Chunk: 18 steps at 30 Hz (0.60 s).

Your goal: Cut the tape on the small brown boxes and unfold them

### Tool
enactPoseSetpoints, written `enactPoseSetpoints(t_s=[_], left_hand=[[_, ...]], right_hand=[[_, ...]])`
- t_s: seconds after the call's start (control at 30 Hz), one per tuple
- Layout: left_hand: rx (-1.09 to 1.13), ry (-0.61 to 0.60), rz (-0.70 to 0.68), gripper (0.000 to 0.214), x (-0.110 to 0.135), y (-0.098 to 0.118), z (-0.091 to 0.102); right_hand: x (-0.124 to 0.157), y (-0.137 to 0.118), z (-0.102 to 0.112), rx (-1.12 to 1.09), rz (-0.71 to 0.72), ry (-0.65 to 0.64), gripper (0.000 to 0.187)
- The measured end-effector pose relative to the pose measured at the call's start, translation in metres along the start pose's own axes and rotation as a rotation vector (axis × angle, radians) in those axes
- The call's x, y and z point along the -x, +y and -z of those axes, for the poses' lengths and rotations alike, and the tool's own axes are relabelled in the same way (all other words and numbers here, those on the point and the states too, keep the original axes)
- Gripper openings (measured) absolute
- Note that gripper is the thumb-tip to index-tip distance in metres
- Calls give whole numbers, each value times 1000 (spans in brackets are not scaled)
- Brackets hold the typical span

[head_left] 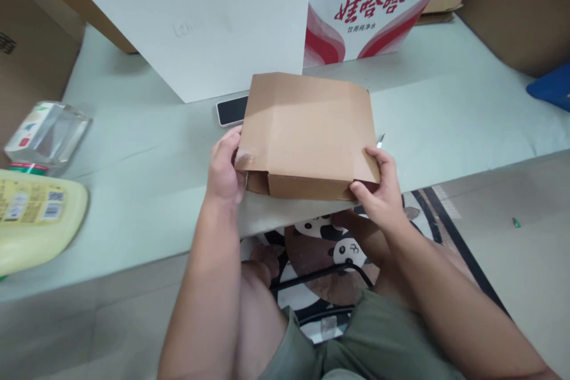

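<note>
Between my hands is a small brown cardboard box (312, 124), at the front edge of the pale green table. Its broad face is turned up, with flaps sticking out at the left and right sides. My left hand (226, 169) grips the left flap, its fingers partly hidden behind the cardboard. At the near right corner, my right hand (378, 187) holds the box with the thumb in front and the fingers on the right flap. A phone (231, 111) lies behind the box and is partly covered by it. Just right of the box, the tip of a thin pointed object (380, 141) shows.
A large white carton (200, 24) and a red-and-white printed carton (365, 18) stand at the back. On the left lie a clear bottle (53, 130) and a yellow bottle (40, 219). A blue object (552, 88) is at the far right. The table's edge (294, 214) runs before me.
</note>
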<state>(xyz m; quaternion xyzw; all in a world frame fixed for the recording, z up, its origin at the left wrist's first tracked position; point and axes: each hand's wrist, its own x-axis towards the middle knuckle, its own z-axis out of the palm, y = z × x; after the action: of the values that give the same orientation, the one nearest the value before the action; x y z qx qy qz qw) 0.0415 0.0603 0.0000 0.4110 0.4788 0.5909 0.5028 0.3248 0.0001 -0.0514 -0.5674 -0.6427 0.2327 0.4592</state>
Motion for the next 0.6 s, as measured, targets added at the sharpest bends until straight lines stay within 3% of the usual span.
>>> enactPoseSetpoints(t_s=[0.1, 0.17, 0.4, 0.6], left_hand=[[19, -186, 73, 59, 2, 2, 4], [-24, -235, 62, 69, 3, 0, 7], [-288, -119, -150, 54, 2, -5, 7], [-134, -47, -67, 31, 2, 2, 8]], right_hand=[[-1, 0, -1, -28, -1, 28, 60], [-1, 0, -1, -24, 2, 45, 58], [3, -2, -4, 0, 6, 49, 58], [2, 5, 1, -134, 48, 120, 43]])
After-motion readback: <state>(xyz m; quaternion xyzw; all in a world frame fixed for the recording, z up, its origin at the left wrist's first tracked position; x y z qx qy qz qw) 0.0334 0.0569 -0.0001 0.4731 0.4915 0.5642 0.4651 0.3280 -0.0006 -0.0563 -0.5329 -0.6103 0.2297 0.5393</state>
